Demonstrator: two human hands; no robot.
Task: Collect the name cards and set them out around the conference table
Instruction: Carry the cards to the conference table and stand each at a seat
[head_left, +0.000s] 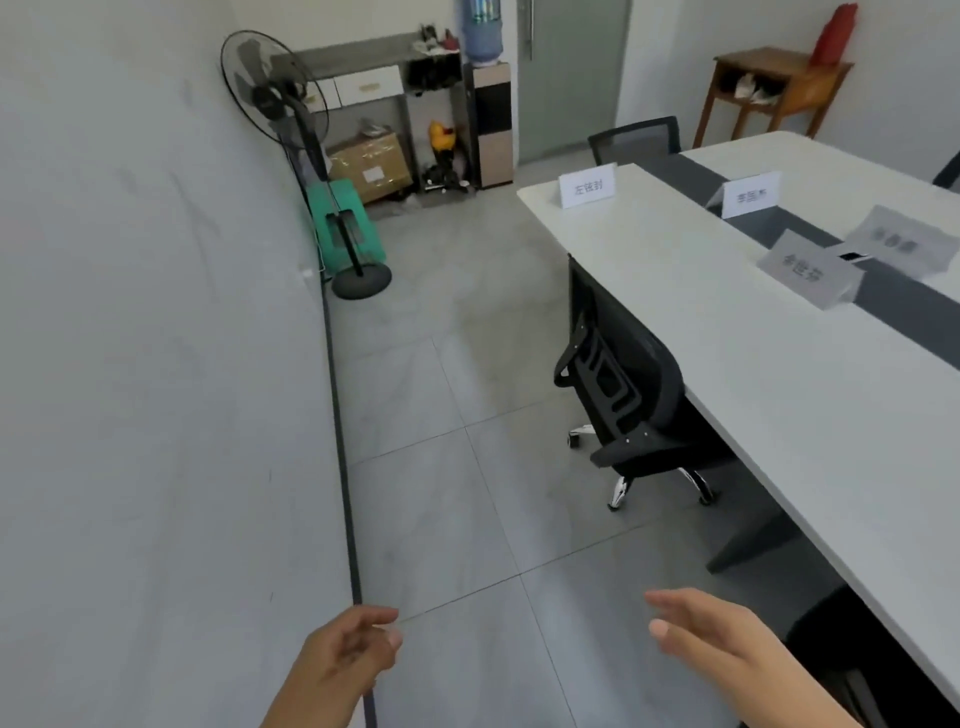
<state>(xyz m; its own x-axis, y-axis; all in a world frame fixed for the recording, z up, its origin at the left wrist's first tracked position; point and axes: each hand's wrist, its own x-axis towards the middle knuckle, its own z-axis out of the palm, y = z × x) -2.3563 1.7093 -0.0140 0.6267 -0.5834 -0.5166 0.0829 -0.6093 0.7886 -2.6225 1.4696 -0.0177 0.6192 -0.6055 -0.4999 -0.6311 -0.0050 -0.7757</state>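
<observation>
Presently, in the head view, the left hand (348, 654) hangs loosely curled and empty and the right hand (711, 639) has its fingers extended, holding nothing, both over the floor beside the conference table (779, 395), whose far end carries the corner name card (588, 185), the centre name card (750, 195) and the nearer name card (808, 270).

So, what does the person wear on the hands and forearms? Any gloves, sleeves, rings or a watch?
Nothing that shows. The left hand and the right hand are bare, without gloves or visible rings. The wrists and the forearm parts in view carry no sleeve, watch or band.
</observation>
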